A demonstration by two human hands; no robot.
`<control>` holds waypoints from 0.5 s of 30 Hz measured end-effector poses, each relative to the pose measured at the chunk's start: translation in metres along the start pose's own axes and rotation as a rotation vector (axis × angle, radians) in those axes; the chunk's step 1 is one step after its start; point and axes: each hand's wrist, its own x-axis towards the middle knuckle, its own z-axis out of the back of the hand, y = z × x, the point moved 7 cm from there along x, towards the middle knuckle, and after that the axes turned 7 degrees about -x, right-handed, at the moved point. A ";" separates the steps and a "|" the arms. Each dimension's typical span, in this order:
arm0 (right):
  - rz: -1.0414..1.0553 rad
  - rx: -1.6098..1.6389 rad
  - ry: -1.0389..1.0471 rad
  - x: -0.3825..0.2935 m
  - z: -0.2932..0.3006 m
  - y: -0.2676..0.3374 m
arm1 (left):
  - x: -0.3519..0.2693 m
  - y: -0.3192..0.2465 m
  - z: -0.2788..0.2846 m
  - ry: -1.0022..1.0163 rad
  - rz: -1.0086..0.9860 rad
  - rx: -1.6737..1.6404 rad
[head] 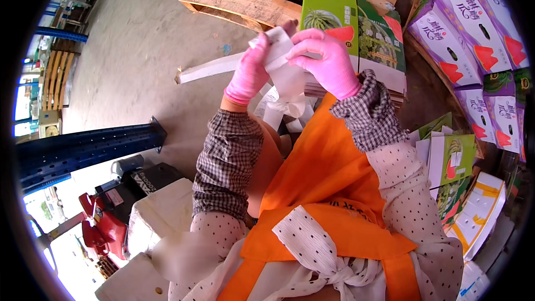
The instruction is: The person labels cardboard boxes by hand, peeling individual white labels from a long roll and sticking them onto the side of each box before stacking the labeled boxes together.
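Note:
Both my hands wear pink knit gloves. My left hand point(250, 69) grips a folded band of white label strip point(278, 44), its thumb on top near some small print. The fingertips of my right hand point(328, 60) pinch the right edge of this strip. From between the hands the strip hangs down towards a loose heap of curled white paper strips point(288, 108) by my legs. Behind my right hand stands a stack of flat printed watermelon cartons point(381, 44), with a light green one point(326, 4) at its left.
A wooden pallet point(246, 2) lies ahead on the concrete floor, with a long white strip point(209, 68) nearby. Purple-and-white watermelon boxes point(453, 48) are stacked right, above more flat cartons point(457, 159). At left are a blue rack post point(92, 146), red-and-black equipment point(108, 221) and white foam-like boxes point(163, 213).

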 end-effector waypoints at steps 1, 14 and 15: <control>0.057 -0.011 0.001 0.000 0.004 0.005 | 0.000 -0.006 -0.003 0.015 -0.030 -0.068; -0.301 0.564 0.126 -0.010 -0.024 -0.023 | -0.004 -0.030 -0.021 0.080 -0.159 -0.458; -0.277 0.548 0.098 -0.011 -0.022 -0.022 | -0.003 -0.030 -0.020 0.085 -0.148 -0.462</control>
